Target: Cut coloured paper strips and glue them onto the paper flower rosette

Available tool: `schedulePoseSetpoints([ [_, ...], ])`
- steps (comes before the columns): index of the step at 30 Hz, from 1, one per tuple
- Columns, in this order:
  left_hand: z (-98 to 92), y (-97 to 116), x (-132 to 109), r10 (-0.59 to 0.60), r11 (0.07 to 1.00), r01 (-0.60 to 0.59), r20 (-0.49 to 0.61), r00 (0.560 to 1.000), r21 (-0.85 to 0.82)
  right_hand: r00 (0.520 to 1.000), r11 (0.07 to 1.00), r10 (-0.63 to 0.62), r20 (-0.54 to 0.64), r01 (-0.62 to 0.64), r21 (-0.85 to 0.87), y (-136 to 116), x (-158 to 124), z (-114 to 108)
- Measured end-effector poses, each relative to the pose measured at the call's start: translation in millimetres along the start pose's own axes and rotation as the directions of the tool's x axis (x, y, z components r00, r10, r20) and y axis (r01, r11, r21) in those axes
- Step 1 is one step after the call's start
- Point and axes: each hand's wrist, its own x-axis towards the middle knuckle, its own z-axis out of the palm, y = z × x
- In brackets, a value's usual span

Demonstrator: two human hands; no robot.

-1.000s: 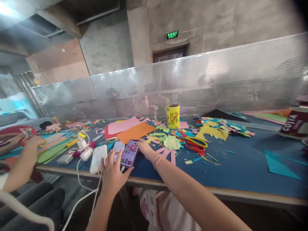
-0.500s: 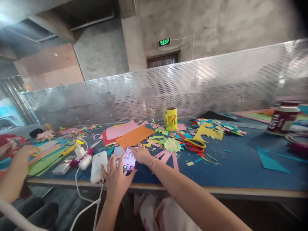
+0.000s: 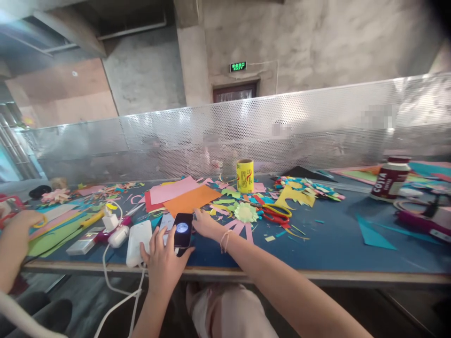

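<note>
A phone (image 3: 182,230) lies on the blue table near its front edge, its screen dark with a pale round picture. My left hand (image 3: 164,258) rests at the phone's left and lower edges, fingers apart. Close to the phone's upper right edge is my right hand (image 3: 206,224), its fingers bent together; what they touch or grip is too small to make out. A white power bank (image 3: 138,243) with a cable lies left of my left hand. Orange paper (image 3: 192,199) is spread just behind the phone, and a pale green paper flower (image 3: 246,212) sits to the right.
Scissors (image 3: 276,211), a yellow tape roll (image 3: 244,176) and paper scraps lie behind and right. A brown bottle (image 3: 390,180) stands farther right. At the left, another person's hand (image 3: 23,223) is near white adapters (image 3: 110,220). A perforated metal screen (image 3: 169,136) borders the back.
The phone's screen has gone from bright app icons to a dark picture. My right hand has moved off the screen to the phone's right edge. The view has shifted slightly.
</note>
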Motion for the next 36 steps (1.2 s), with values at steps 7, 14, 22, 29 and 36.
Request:
schedulePoseSetpoints([
  [7, -7.3, 39.6, 27.9, 0.119, 0.966, -0.104, 0.052, 0.992, -0.238, 0.986, 0.932, -0.156, -0.060, 0.126, -0.341, 28.9, -9.2, -131.3],
  [14, 77.1, 137.1, 109.9, 0.264, 0.940, -0.042, 0.642, 0.720, -0.339, 0.974, 0.914, 0.178, -0.136, -0.215, -0.344, 97.0, -31.7, -202.0],
  [22, 147.4, 140.7, 108.5, 0.125, 0.926, 0.158, 0.675, 0.728, -0.342, 0.969, 0.904, 0.241, -0.052, -0.244, -0.350, 117.1, -47.2, -196.2],
  [29, 149.8, 136.5, 110.4, 0.093, 0.672, 0.359, 0.555, 0.827, -0.648, 0.963, 0.967, 0.249, -0.102, -0.252, -0.022, 114.3, -45.2, -198.2],
  [36, 145.8, 137.9, 116.0, -0.026, 0.118, 0.549, 0.550, 0.834, -0.827, 0.906, 0.752, 0.390, -0.164, -0.211, 0.624, 110.2, -46.0, -202.1],
])
